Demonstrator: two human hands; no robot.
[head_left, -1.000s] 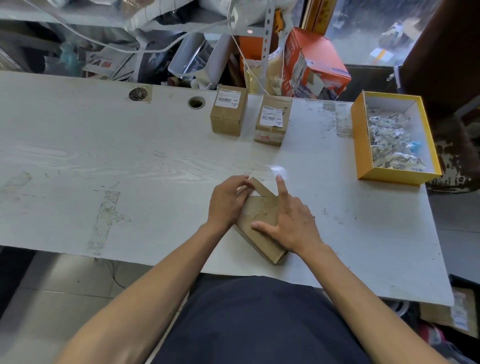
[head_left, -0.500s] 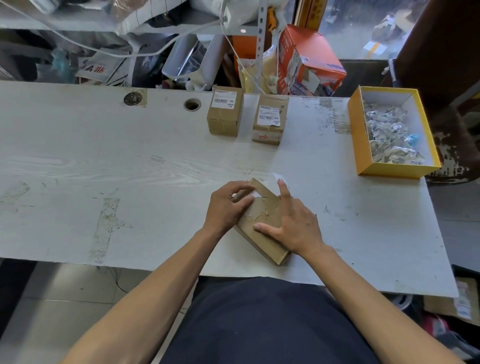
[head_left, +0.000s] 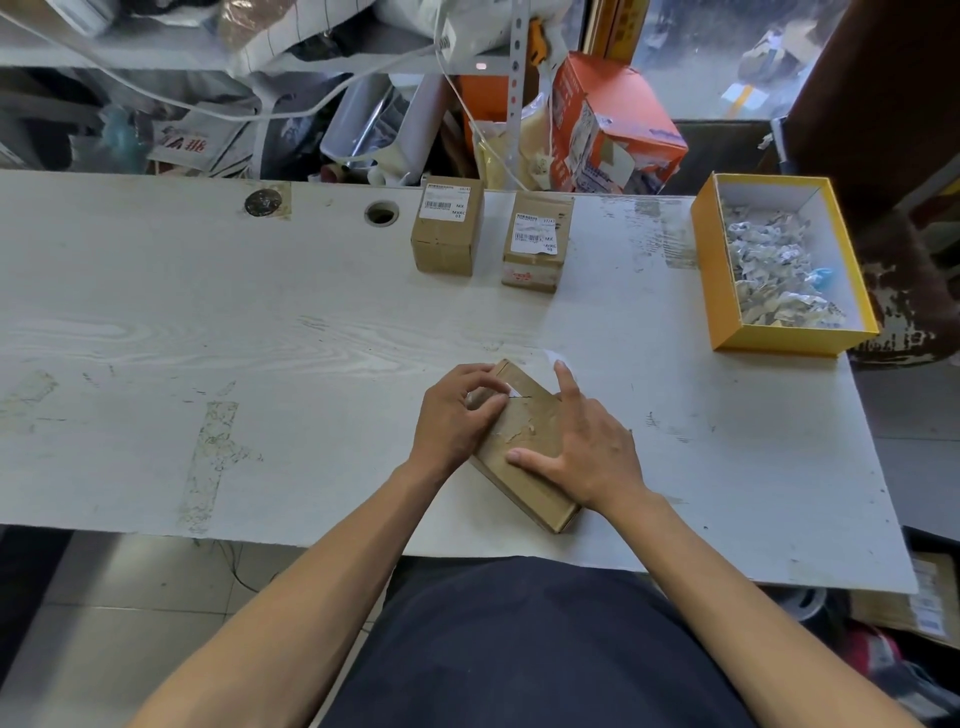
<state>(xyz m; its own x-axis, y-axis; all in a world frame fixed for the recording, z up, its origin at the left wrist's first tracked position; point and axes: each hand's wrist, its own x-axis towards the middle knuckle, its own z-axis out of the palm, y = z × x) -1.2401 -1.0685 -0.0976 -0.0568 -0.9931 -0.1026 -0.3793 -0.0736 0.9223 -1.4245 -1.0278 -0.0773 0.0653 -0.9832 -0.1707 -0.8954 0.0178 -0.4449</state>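
A flat brown cardboard box (head_left: 524, 441) lies askew near the front edge of the white table (head_left: 260, 353). Torn remains of a white label show on its top. My left hand (head_left: 452, 421) sits at the box's far left corner, fingers curled, picking at the white label scrap with thumb and fingertips. Spread flat over the right half of the box, my right hand (head_left: 587, 452) presses it down with straight fingers, the index finger pointing away along the box's far edge.
Two small labelled cardboard boxes (head_left: 448, 224) (head_left: 537, 241) stand at the back of the table. A yellow box (head_left: 711, 270) holding several torn label scraps sits at the right. A cable hole (head_left: 382, 213) lies behind. Cluttered shelves and an orange carton (head_left: 613, 130) are beyond.
My left fingers have curled tighter on the label scrap at the box's corner. The right hand and the box have stayed put.
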